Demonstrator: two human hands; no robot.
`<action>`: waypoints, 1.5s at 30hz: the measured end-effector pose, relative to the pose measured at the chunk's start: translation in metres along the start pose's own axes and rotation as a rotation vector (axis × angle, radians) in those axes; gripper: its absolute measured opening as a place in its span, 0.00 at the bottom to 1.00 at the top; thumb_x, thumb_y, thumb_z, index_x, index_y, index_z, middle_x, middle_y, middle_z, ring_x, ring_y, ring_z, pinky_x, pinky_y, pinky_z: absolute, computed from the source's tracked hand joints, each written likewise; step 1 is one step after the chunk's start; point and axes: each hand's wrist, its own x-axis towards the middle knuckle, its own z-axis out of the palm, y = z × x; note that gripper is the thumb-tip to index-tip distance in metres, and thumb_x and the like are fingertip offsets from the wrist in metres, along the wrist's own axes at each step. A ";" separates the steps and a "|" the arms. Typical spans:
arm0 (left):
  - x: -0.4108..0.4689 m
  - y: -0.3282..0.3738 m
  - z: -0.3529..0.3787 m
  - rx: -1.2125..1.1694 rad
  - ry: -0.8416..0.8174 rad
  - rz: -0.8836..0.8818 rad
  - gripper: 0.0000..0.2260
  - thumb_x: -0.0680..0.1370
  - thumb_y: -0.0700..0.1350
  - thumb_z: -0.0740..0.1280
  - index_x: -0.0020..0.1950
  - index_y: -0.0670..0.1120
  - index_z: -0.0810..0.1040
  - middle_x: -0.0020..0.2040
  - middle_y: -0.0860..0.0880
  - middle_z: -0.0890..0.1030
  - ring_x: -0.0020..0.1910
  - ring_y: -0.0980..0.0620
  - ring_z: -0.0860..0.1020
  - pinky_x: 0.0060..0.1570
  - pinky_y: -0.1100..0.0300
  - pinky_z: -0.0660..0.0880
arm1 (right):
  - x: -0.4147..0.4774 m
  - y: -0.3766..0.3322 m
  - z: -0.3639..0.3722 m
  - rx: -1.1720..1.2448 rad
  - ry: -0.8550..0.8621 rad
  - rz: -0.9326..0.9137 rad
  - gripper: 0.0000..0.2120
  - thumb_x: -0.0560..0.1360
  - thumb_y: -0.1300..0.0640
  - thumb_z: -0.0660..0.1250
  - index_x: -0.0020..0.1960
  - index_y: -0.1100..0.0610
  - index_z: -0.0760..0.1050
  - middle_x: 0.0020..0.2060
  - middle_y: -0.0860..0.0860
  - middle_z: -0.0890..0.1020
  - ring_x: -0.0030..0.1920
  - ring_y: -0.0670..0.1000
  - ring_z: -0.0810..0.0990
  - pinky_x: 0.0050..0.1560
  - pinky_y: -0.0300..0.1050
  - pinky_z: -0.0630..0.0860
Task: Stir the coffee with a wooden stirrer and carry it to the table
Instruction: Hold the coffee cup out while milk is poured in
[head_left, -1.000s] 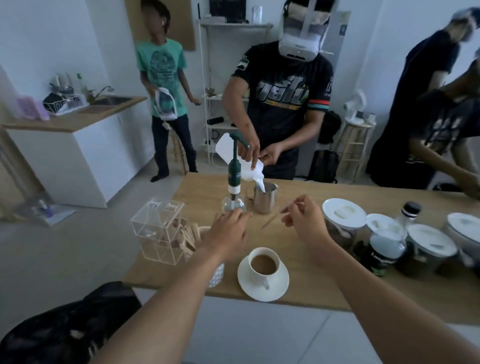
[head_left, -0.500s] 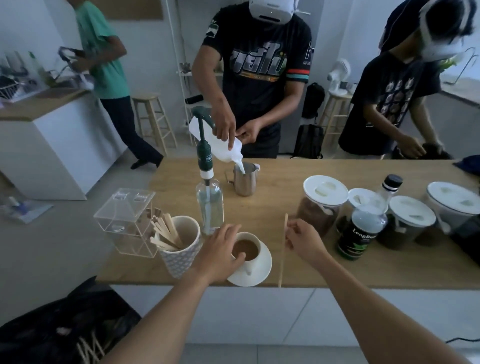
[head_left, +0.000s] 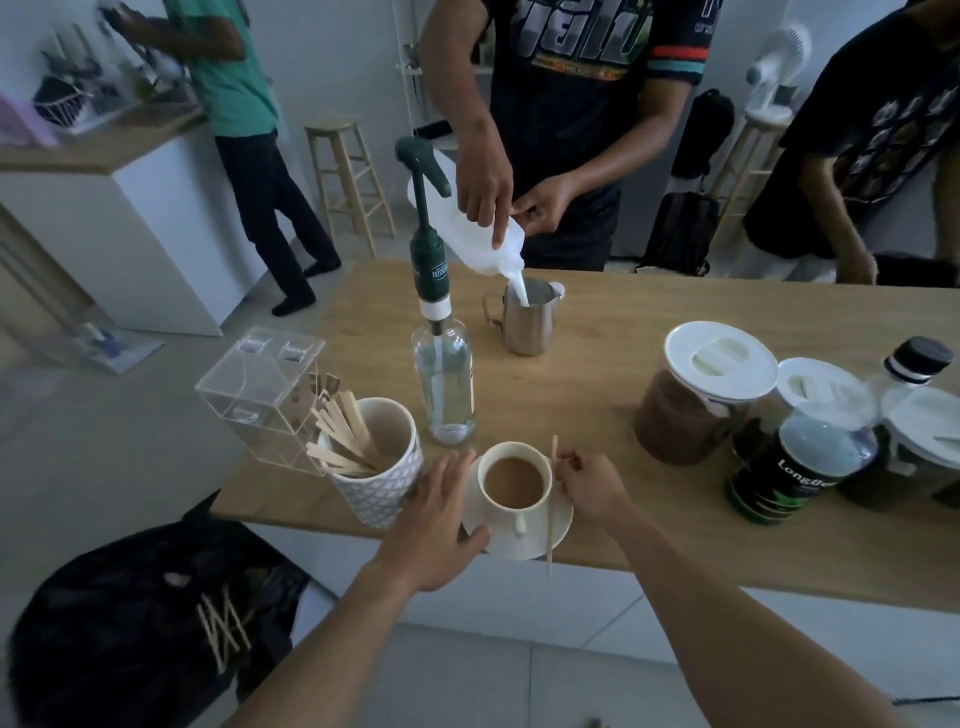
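Observation:
A white cup of milky coffee (head_left: 515, 483) stands on a white saucer (head_left: 561, 522) near the front edge of the wooden counter (head_left: 649, 332). My right hand (head_left: 589, 488) pinches a thin wooden stirrer (head_left: 552, 512), held almost upright just right of the cup, outside the coffee. My left hand (head_left: 439, 512) rests with fingers spread against the saucer's left rim and the cup's left side. A patterned white cup with several more stirrers (head_left: 363, 452) stands left of the coffee.
A clear pump bottle (head_left: 444, 379) stands behind the cup. A person across the counter pours milk into a steel jug (head_left: 530, 322). Lidded jars (head_left: 701, 395) and a dark bottle (head_left: 795, 467) crowd the right. A clear box (head_left: 260, 384) and a black bin bag (head_left: 145, 623) lie left.
The view has dropped and come closer to the counter. My right hand brought the stirrer from beside the jars to the cup's right side. My left hand settled against the saucer.

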 end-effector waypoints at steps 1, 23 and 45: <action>0.000 0.000 0.001 -0.001 0.003 -0.002 0.40 0.75 0.58 0.63 0.80 0.49 0.46 0.80 0.48 0.52 0.79 0.47 0.52 0.76 0.50 0.55 | 0.002 0.001 0.002 -0.012 0.002 -0.006 0.11 0.79 0.61 0.62 0.54 0.61 0.82 0.46 0.58 0.85 0.42 0.52 0.80 0.42 0.40 0.71; 0.015 0.003 0.002 -0.318 -0.094 -0.146 0.39 0.67 0.59 0.70 0.74 0.57 0.56 0.73 0.52 0.66 0.72 0.50 0.64 0.69 0.51 0.64 | -0.022 0.003 -0.017 -0.129 -0.069 -0.120 0.18 0.76 0.60 0.68 0.65 0.58 0.76 0.55 0.52 0.83 0.52 0.50 0.80 0.52 0.42 0.73; 0.026 0.031 -0.019 -0.634 -0.119 -0.220 0.34 0.62 0.48 0.80 0.64 0.61 0.70 0.56 0.63 0.79 0.56 0.62 0.76 0.51 0.66 0.71 | -0.051 -0.020 -0.009 -0.154 -0.170 -0.405 0.28 0.66 0.47 0.79 0.63 0.46 0.74 0.58 0.44 0.82 0.59 0.48 0.78 0.64 0.55 0.72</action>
